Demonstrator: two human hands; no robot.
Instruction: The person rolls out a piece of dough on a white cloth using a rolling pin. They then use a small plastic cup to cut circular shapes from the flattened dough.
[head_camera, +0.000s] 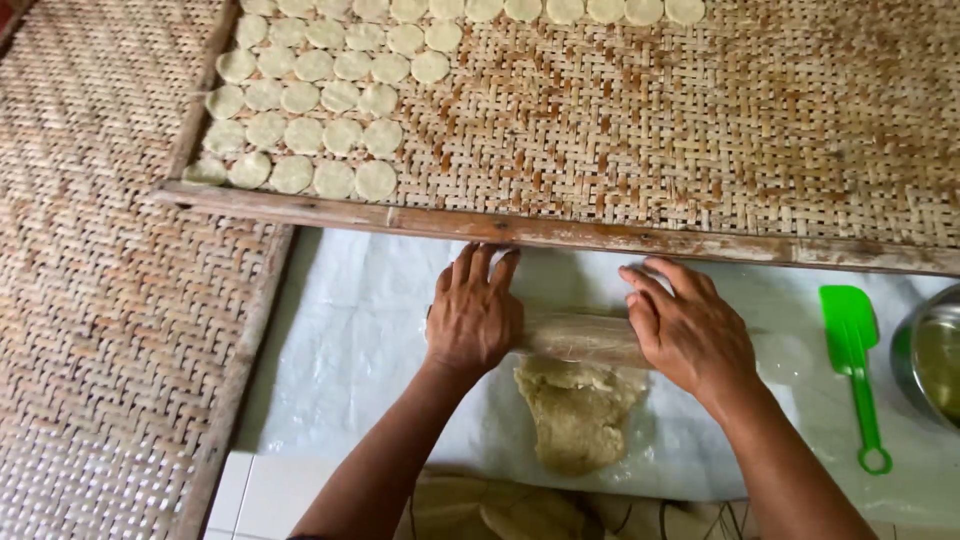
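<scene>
A wooden rolling pin (580, 338) is pressed flat under both hands at the centre of the view. The left hand (473, 315) is laid palm-down on the pin's end at 9 o'clock, its fingers (478, 268) stretched out open toward 12 o'clock. The right hand (690, 330) is laid on the end at 3 o'clock, fingers likewise spread open and not curled around the pin. A slab of pale brown dough (578, 412) is seen touching the pin on its 6 o'clock side, flattened on a white plastic sheet (350, 340) that covers the surface. At 3 o'clock from the right hand, well apart, a green plastic spatula (852, 350) is laid on the sheet, and beside it a metal bowl (925, 352) is cut off by the picture's edge. At 12 o'clock a woven bamboo tray (700, 130) with a wooden frame is set, and rows of small round dough discs (320, 110) are arranged on its 9 o'clock part. A second woven mat (100, 300) is seen at 9 o'clock.
</scene>
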